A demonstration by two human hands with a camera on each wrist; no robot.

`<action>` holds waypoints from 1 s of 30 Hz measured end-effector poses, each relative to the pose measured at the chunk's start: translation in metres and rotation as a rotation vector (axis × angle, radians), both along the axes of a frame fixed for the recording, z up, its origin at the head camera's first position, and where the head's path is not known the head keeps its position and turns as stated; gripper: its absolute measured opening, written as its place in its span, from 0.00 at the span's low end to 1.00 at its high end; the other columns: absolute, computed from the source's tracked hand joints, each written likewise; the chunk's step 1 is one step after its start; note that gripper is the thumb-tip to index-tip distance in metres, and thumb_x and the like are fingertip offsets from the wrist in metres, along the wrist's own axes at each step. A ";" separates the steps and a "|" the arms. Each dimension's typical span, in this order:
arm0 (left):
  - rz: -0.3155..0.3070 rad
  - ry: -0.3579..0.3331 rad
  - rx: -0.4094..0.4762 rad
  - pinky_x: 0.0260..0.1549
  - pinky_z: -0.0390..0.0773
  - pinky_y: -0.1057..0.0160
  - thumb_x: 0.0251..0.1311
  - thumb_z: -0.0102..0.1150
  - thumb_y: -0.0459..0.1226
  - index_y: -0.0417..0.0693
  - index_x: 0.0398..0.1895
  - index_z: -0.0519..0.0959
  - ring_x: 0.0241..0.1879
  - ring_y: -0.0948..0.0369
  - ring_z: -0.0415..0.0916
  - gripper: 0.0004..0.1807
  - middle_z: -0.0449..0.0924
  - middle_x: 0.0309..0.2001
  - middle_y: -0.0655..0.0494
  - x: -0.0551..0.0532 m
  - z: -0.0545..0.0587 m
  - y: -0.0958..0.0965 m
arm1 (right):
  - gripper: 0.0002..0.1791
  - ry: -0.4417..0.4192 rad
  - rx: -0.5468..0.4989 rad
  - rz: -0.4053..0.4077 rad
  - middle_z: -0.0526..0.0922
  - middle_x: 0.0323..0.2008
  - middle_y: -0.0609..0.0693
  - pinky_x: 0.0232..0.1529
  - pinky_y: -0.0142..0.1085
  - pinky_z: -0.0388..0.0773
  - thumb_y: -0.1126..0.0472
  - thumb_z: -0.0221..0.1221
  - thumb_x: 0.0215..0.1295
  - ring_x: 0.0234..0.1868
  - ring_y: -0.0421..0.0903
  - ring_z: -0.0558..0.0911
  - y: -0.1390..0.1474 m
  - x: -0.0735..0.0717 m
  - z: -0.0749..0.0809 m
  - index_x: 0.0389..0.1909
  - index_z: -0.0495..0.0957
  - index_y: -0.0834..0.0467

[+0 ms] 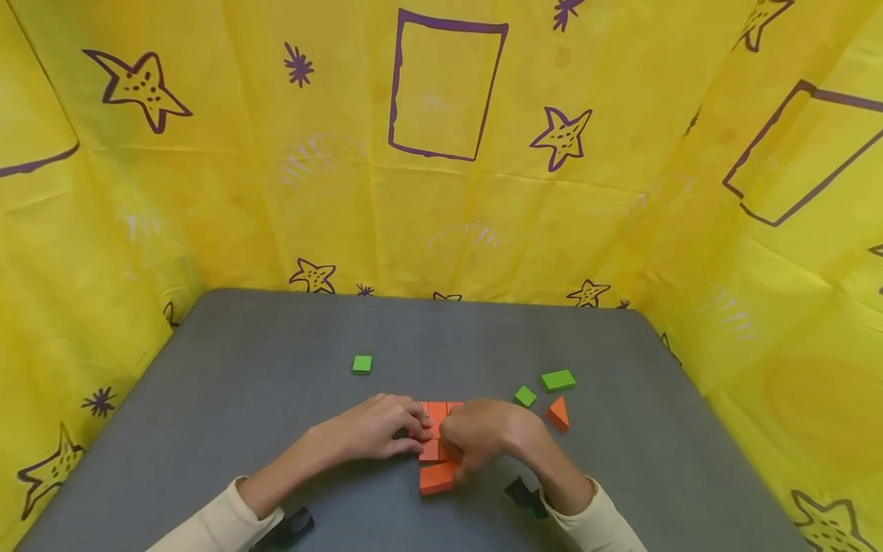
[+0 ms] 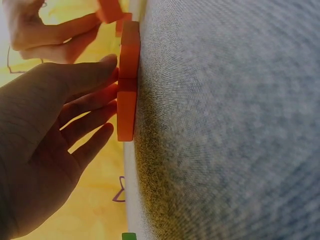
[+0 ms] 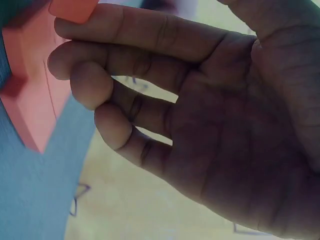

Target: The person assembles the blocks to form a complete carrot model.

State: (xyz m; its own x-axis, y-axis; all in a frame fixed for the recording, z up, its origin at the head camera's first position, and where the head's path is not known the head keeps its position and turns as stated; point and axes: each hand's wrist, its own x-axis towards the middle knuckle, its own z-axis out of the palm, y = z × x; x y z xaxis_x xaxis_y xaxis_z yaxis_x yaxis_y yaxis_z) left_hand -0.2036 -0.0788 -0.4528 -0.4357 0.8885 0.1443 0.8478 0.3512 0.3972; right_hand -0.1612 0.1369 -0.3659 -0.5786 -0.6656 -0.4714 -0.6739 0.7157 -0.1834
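Note:
Orange blocks lie flat against each other on the grey table, partly hidden under both hands. My left hand touches their left side with thumb and fingertips; in the left wrist view the fingers are fairly straight against two blocks. Between thumb and index finger, my right hand pinches another orange block at the near end of the group. That pinched block shows only partly in the right wrist view, above the curled fingers, with the laid blocks beyond.
A green square block lies at the back left. To the right are a small green block, a longer green block and an orange triangular block. Yellow patterned cloth hangs around the grey table.

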 end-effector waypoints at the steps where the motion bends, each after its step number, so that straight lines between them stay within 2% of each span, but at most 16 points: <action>1: -0.002 0.005 0.000 0.57 0.85 0.60 0.66 0.71 0.41 0.52 0.46 0.91 0.54 0.66 0.84 0.09 0.89 0.51 0.61 0.000 0.000 0.000 | 0.25 0.009 0.019 0.002 0.58 0.16 0.38 0.22 0.28 0.53 0.52 0.73 0.58 0.19 0.34 0.58 -0.004 0.002 -0.002 0.14 0.65 0.48; 6: -0.006 0.028 0.000 0.57 0.85 0.59 0.65 0.71 0.42 0.52 0.45 0.91 0.54 0.66 0.84 0.09 0.88 0.51 0.61 0.000 0.001 -0.001 | 0.27 0.070 0.125 -0.076 0.58 0.17 0.39 0.22 0.30 0.55 0.49 0.74 0.56 0.19 0.37 0.58 -0.015 0.010 -0.011 0.13 0.64 0.48; 10: 0.001 0.026 -0.008 0.57 0.85 0.58 0.66 0.71 0.42 0.52 0.45 0.91 0.54 0.65 0.84 0.09 0.88 0.51 0.60 0.001 0.001 -0.001 | 0.26 0.113 0.169 -0.111 0.62 0.16 0.40 0.25 0.31 0.65 0.39 0.77 0.53 0.19 0.38 0.63 -0.019 0.011 -0.017 0.17 0.73 0.48; 12: 0.003 0.025 -0.016 0.57 0.85 0.58 0.66 0.71 0.42 0.53 0.45 0.91 0.54 0.65 0.84 0.09 0.88 0.51 0.60 0.000 0.001 0.000 | 0.24 0.141 0.174 -0.096 0.67 0.17 0.40 0.36 0.31 0.74 0.35 0.77 0.50 0.20 0.37 0.66 -0.021 0.010 -0.020 0.23 0.78 0.47; 14: 0.003 0.019 -0.016 0.56 0.85 0.58 0.66 0.71 0.42 0.53 0.45 0.91 0.53 0.66 0.84 0.08 0.88 0.50 0.61 0.000 0.001 0.000 | 0.24 0.169 0.187 -0.079 0.71 0.19 0.40 0.51 0.35 0.78 0.32 0.77 0.48 0.22 0.37 0.71 -0.024 0.009 -0.022 0.28 0.81 0.46; 16: 0.001 0.015 -0.014 0.55 0.85 0.60 0.66 0.70 0.42 0.54 0.44 0.91 0.52 0.67 0.83 0.07 0.88 0.49 0.62 0.000 0.002 0.001 | 0.25 0.197 0.201 -0.067 0.75 0.22 0.41 0.64 0.40 0.75 0.32 0.77 0.47 0.26 0.37 0.74 -0.025 0.007 -0.024 0.31 0.81 0.45; 17: -0.001 0.012 -0.013 0.55 0.85 0.60 0.66 0.70 0.42 0.54 0.44 0.91 0.51 0.67 0.83 0.07 0.88 0.49 0.62 -0.001 0.002 0.001 | 0.25 0.209 0.208 -0.064 0.76 0.23 0.41 0.67 0.42 0.74 0.32 0.78 0.46 0.27 0.37 0.75 -0.026 0.006 -0.025 0.30 0.81 0.45; 20: -0.007 0.006 -0.008 0.54 0.85 0.62 0.66 0.70 0.41 0.55 0.44 0.91 0.50 0.68 0.83 0.07 0.88 0.48 0.63 -0.001 0.002 0.001 | 0.25 0.242 0.224 -0.051 0.78 0.25 0.42 0.68 0.44 0.75 0.32 0.78 0.46 0.29 0.38 0.78 -0.026 0.005 -0.026 0.28 0.80 0.46; 24: -0.006 0.001 -0.012 0.55 0.85 0.61 0.66 0.70 0.41 0.55 0.45 0.91 0.50 0.68 0.83 0.07 0.88 0.48 0.63 -0.001 0.002 0.001 | 0.26 0.268 0.227 -0.030 0.80 0.28 0.42 0.69 0.45 0.75 0.31 0.76 0.48 0.32 0.39 0.81 -0.025 0.004 -0.027 0.30 0.80 0.45; 30: -0.007 0.000 -0.005 0.55 0.85 0.61 0.66 0.70 0.41 0.54 0.44 0.91 0.51 0.68 0.83 0.07 0.88 0.48 0.63 0.000 0.001 0.002 | 0.26 0.233 0.193 -0.053 0.81 0.27 0.43 0.71 0.48 0.73 0.28 0.72 0.52 0.33 0.40 0.83 -0.025 0.005 -0.028 0.27 0.79 0.46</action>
State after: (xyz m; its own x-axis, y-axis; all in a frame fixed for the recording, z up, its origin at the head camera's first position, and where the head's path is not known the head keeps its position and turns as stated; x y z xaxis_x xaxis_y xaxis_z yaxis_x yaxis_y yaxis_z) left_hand -0.2035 -0.0773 -0.4520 -0.4291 0.8923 0.1400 0.8504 0.3469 0.3955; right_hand -0.1566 0.1123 -0.3942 -0.7175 -0.5426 -0.4368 -0.6426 0.7576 0.1144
